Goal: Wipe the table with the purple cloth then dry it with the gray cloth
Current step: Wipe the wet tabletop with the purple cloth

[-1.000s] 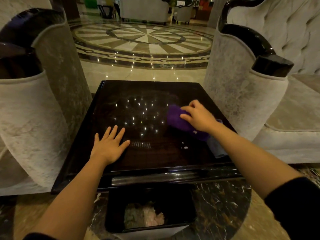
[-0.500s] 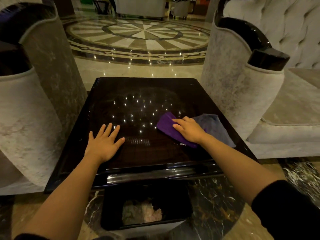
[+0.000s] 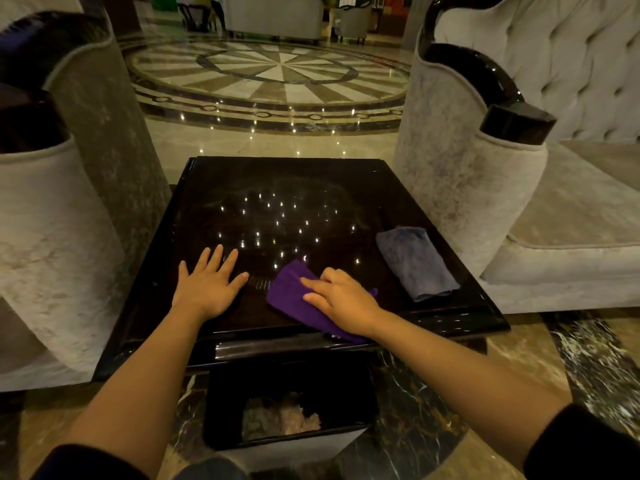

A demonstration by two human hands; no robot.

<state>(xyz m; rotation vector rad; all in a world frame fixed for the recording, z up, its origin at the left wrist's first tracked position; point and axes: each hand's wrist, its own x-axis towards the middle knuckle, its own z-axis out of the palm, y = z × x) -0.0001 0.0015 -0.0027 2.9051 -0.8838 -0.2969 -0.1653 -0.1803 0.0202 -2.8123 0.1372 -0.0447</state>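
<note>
A glossy dark square table [image 3: 298, 188] stands between two armchairs. My right hand [image 3: 341, 299] presses flat on the purple cloth [image 3: 292, 292] near the table's front edge, right of centre. The cloth's near end hangs slightly over the front rim. My left hand [image 3: 207, 284] lies flat on the tabletop, fingers spread, just left of the cloth and holding nothing. The folded gray cloth [image 3: 415, 261] lies by the right edge, apart from my right hand.
Velvet armchairs flank the table: one on the left [image 3: 62, 220], one on the right [image 3: 485, 181]. A black bin [image 3: 287, 410] holding crumpled waste sits on the floor below the table's front edge. Polished marble floor [image 3: 270, 71] stretches beyond.
My right hand has slid the purple cloth from the right side toward the front centre, uncovering the gray cloth. The left hand has stayed put.
</note>
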